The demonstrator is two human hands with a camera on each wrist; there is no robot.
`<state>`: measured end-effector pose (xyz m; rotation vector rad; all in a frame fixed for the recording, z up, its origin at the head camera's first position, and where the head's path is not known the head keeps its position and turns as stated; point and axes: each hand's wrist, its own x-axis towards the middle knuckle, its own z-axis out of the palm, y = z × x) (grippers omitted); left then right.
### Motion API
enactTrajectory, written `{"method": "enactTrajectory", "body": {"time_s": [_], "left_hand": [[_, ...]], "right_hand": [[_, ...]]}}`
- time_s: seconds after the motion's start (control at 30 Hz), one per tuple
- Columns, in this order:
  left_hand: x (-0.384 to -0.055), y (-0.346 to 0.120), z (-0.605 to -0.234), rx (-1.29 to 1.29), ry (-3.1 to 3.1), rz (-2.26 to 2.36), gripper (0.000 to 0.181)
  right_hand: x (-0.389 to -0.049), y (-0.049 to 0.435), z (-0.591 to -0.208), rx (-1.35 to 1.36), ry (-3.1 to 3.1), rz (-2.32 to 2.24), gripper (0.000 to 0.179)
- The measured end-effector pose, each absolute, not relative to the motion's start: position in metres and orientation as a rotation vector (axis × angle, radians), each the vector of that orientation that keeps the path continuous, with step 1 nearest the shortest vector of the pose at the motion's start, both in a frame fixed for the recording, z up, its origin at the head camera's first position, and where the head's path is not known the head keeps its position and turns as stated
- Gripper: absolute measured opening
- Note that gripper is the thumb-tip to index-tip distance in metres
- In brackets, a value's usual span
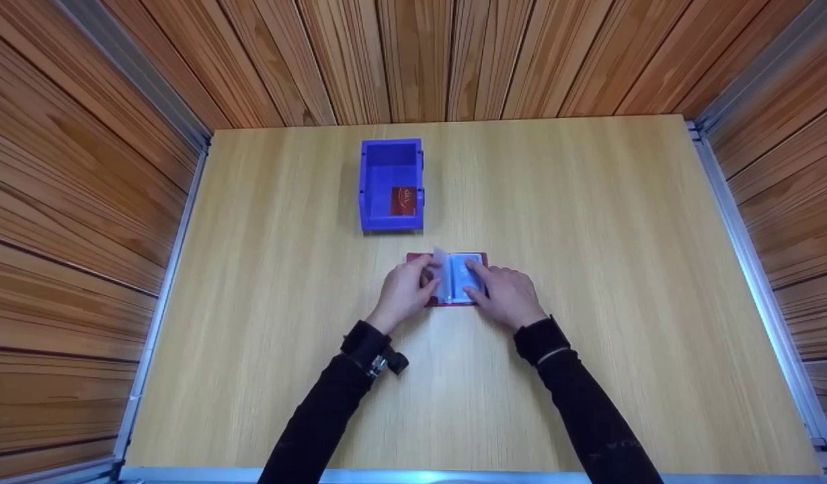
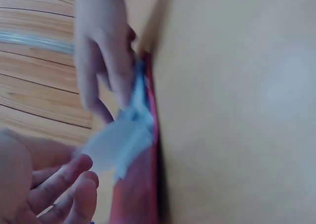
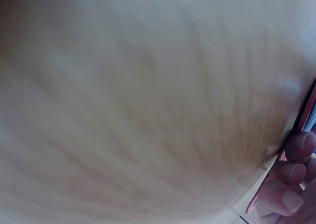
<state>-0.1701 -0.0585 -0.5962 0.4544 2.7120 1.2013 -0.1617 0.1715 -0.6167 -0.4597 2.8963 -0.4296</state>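
Observation:
A small red-covered card holder [image 1: 482, 257] with clear plastic sleeves lies spread on the table between both hands. My left hand [image 1: 403, 289] pinches a translucent sleeve [image 2: 111, 140], which stands up from the fold. Seen from the left wrist, the sleeve's edge meets the curled fingers. My right hand [image 1: 511, 292] rests at the right half, with index finger and thumb pressing on the pale blue sleeve page [image 1: 464, 277]. In the right wrist view its fingertips [image 3: 291, 202] lie by the red cover edge [image 3: 269, 177].
Behind the card holder stands a blue plastic bin [image 1: 392, 224] with a red card [image 1: 404, 201] in its near right corner. Wood-panel walls [image 1: 413, 60] and metal rails [image 1: 756, 282] border the light wooden table [image 1: 286, 269].

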Motion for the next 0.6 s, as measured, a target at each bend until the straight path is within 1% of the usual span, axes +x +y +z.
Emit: {"method": "enactTrajectory", "body": {"time_s": [0.13,0.3,0.4,0.6], "left_hand": [[-0.172,-0.057,-0.595,0.416,2.659,1.340,0.021],[-0.170,-0.069,-0.602,0.254,2.637,1.349,0.019],[-0.169,-0.075,-0.607,0.206,2.639,1.297,0.022],[-0.167,-0.076,-0.611,0.207,2.770,1.060,0.035]], "right_hand": [[-0.162,0.172,-0.618,-0.447,2.888,-0.439,0.059],[-0.163,0.172,-0.616,-0.437,2.874,-0.434,0.059],[-0.163,0.172,-0.615,-0.434,2.876,-0.438,0.059],[-0.162,0.173,-0.615,-0.443,2.871,-0.448,0.059]]}}
